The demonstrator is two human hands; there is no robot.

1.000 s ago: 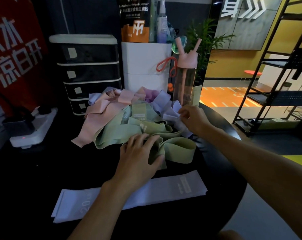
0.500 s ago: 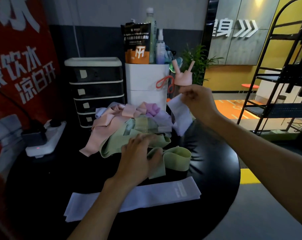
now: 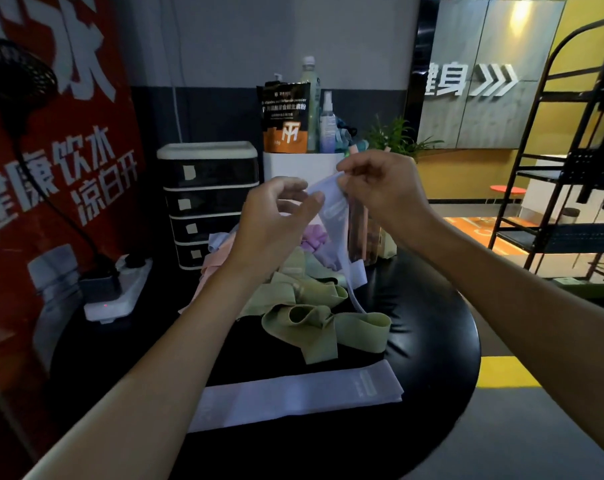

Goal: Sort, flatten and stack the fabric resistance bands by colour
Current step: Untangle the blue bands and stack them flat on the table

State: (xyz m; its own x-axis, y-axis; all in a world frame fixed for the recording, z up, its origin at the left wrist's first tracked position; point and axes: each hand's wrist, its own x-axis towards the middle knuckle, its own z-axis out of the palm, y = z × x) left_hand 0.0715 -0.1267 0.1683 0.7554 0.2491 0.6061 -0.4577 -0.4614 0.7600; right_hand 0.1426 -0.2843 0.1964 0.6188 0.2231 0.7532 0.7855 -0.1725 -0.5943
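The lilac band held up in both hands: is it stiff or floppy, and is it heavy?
Probably floppy: the lilac band hangs limp and twisted below the right hand and left hand. Likely light, since fingertip pinches alone seem to carry it. It should flatten easily, like the flattened band lying on the table.

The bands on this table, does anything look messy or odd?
Yes. The green bands lie looped and twisted in a heap mid-table, with pink bands crumpled behind. Only the flat lavender band near the front edge lies neatly.
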